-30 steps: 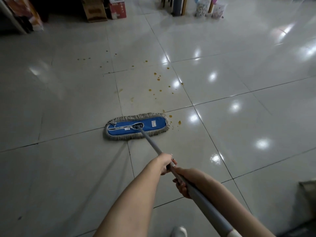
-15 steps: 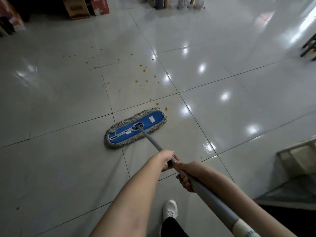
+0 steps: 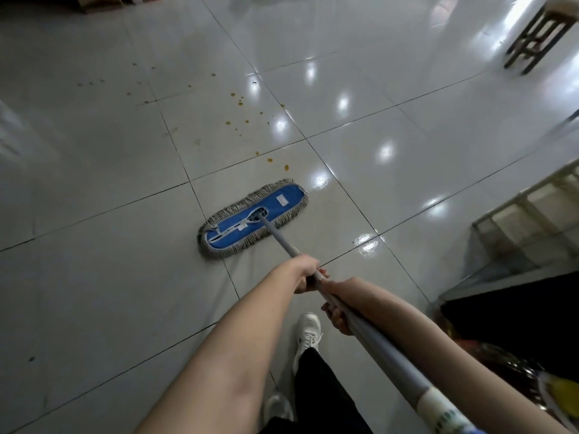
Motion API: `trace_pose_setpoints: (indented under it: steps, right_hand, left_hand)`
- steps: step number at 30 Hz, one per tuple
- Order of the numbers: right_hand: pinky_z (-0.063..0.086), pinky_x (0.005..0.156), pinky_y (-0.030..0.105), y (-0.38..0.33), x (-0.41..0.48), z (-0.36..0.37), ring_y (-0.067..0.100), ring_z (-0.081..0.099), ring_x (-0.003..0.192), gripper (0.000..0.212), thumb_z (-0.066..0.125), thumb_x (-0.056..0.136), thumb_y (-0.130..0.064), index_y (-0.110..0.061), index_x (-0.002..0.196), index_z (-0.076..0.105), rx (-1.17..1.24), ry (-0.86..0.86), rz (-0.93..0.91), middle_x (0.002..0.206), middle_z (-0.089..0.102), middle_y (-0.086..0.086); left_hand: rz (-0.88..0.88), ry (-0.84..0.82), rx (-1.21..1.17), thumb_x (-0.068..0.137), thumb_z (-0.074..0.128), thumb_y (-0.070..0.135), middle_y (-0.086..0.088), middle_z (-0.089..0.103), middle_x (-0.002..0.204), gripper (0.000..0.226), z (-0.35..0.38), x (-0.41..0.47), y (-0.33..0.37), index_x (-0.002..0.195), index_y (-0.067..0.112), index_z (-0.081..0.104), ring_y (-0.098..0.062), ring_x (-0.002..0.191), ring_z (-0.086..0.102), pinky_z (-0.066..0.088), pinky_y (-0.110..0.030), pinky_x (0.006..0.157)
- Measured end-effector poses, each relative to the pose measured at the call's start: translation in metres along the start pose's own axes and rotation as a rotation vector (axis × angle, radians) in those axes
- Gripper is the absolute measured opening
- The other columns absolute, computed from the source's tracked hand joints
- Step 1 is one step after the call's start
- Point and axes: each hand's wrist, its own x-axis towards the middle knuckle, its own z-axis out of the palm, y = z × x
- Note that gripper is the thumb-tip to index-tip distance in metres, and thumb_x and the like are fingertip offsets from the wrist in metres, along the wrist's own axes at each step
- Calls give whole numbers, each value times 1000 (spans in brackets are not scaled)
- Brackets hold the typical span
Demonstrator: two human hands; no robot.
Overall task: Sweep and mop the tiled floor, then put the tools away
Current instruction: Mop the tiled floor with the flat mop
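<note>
A flat mop with a blue pad and grey fringe (image 3: 253, 218) lies angled on the glossy tiled floor (image 3: 94, 277). Its grey handle (image 3: 369, 336) runs back toward me at lower right. My left hand (image 3: 305, 274) grips the handle higher toward the mop head. My right hand (image 3: 336, 314) holds it just behind, fingers curled round the pole from below. Several small orange-brown spots (image 3: 241, 120) dot the tiles beyond the mop head, the closest just off its far end.
A wooden stool (image 3: 539, 36) stands at the upper right. A low pale shelf frame (image 3: 532, 227) and a dark mat sit at the right edge. Cardboard boxes line the far wall at top left. My white shoe (image 3: 308, 335) is on the tile below my hands.
The mop head has been drawn back toward me and turned more diagonal, leaving the spots farther ahead. My view has swung down and right, showing my shoe, the shelf frame and the stool.
</note>
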Motion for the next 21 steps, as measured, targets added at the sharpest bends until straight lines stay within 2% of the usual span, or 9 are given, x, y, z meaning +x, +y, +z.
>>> trace_pose_setpoints:
  steps: [3, 6, 9, 12, 16, 19, 21]
  right_hand:
    - [26, 27, 5, 6, -3, 12, 6, 32, 17, 49, 38, 98, -48, -8, 69, 38, 38, -3, 24, 27, 37, 0]
    - [25, 27, 6, 3, 4, 26, 7, 31, 16, 54, 35, 98, -50, -8, 64, 37, 35, 14, 34, 27, 36, -1]
    - [24, 28, 5, -3, 14, 41, 8, 30, 16, 55, 35, 98, -50, -8, 62, 38, 39, 13, 38, 27, 35, -1]
    - [29, 30, 6, -18, 25, 50, 9, 33, 18, 54, 40, 98, -48, -6, 64, 41, 76, 10, 31, 28, 38, 1]
    - [30, 30, 7, -58, 39, 51, 9, 34, 18, 51, 42, 98, -45, -5, 66, 42, 98, 19, 30, 30, 39, 1]
    - [30, 30, 8, -87, 48, 50, 9, 34, 19, 52, 44, 96, -46, -5, 66, 43, 109, 21, 21, 31, 40, 2]
    - [31, 30, 10, -110, 57, 50, 10, 36, 20, 52, 48, 94, -48, -5, 67, 43, 123, 27, 14, 32, 41, 3]
  left_hand:
    - [-17, -1, 19, 102, 32, 10, -3, 43, 65, 33, -9, -3, -5, 70, 7, 39, -9, 25, 49, 40, -16, 27]
    - [-19, 2, 34, 102, 32, 11, -3, 43, 64, 31, -21, 2, -4, 71, 8, 38, -7, 20, 46, 40, -15, 28]
    - [-13, 14, 35, 102, 31, 10, -2, 43, 65, 30, -35, 13, -2, 73, 9, 38, -6, 21, 47, 42, -15, 29]
    - [-14, 8, 18, 102, 33, 12, -2, 43, 64, 29, -47, 21, 10, 74, 9, 39, -10, 37, 53, 43, -15, 31]
    - [1, 8, 6, 102, 34, 13, -3, 42, 64, 31, -56, 40, 46, 71, 9, 38, -8, 26, 50, 41, -14, 30]
    - [-24, 2, 4, 102, 35, 14, -2, 42, 63, 31, -61, 57, 74, 72, 9, 38, -13, 47, 50, 42, -15, 31]
    - [-25, 21, -7, 102, 35, 15, -3, 42, 63, 30, -66, 70, 98, 72, 9, 38, -13, 46, 50, 42, -15, 31]
